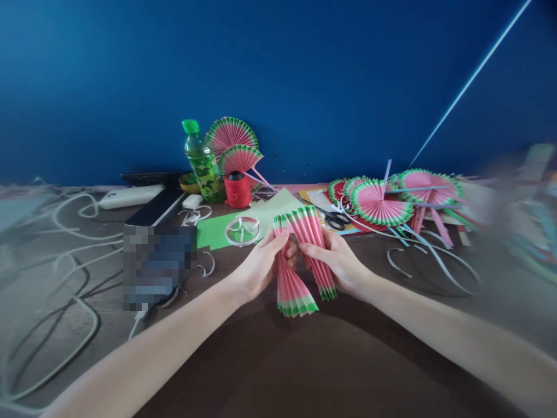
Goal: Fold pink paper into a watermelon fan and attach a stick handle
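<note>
My left hand (263, 261) is closed round the middle of a pleated paper strip (296, 290), pink with green ends, which flares out at its lower end. In my right hand (337, 261) is a second pleated paper strip (311, 232) of the same colours, folded narrower and pinched between thumb and fingers. Both strips hang slightly tilted, side by side above the dark table. Whether they join behind my fingers I cannot tell. Just beyond my hands lie light green paper sheets (213, 232) and a pair of black-handled scissors (335, 219).
Round pink-and-green paper fans (380, 200) lie at the right with loose paper strips. A green bottle (200, 159), a red thread spool (238, 190) and a roll of tape (242, 231) stand or lie behind. White cables (89, 313) and a blurred-out phone (159, 264) are at the left.
</note>
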The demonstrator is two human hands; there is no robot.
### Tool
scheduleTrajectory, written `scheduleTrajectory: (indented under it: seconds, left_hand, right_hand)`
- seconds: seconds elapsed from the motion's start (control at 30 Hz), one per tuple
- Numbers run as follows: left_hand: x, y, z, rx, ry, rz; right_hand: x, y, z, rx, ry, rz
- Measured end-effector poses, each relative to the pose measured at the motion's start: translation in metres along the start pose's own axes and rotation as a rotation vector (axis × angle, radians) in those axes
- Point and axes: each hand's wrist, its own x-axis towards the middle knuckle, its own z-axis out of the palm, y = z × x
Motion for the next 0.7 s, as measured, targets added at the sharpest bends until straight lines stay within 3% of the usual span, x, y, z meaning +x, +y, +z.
scheduleTrajectory:
  seconds: [0.23,0.53,0.7]
  left_hand:
    - [0.002,-0.003,-0.003,0.212,0.105,0.052]
    - [-0.002,0.007,-0.008,0.522,0.115,0.141]
    - [-0.002,0.009,-0.009,0.548,0.09,0.188]
  right_hand:
    - [-0.001,0.0,-0.001,-0.03,0.002,-0.004]
    - [-0.003,-0.006,0.001,-0.14,0.028,-0.067]
    - [-0.005,-0.009,0.002,-0.183,0.061,-0.053]
